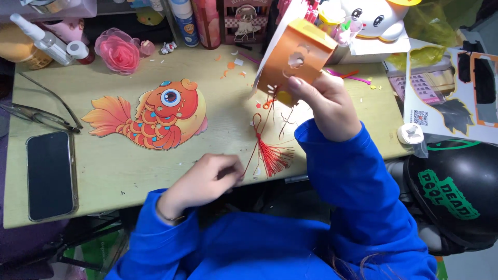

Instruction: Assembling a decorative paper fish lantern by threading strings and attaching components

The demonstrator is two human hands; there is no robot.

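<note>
Holding the lantern [295, 57] tight in the right hand [324, 106], keep it up while the left hand [205, 181] pinches the tassel [272, 155] string gently.

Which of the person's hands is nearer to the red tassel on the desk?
The left. The left hand lies on the desk just beside the red tassel, to its left, while the right hand is raised above it, holding an orange paper box.

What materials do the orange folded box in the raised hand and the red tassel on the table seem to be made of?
The orange folded box looks like matte card: flat panels, sharp creases and a punched flower hole. The red tassel seems to be fine thread or silky cord, since loose strands fan out below a knotted loop.
</note>
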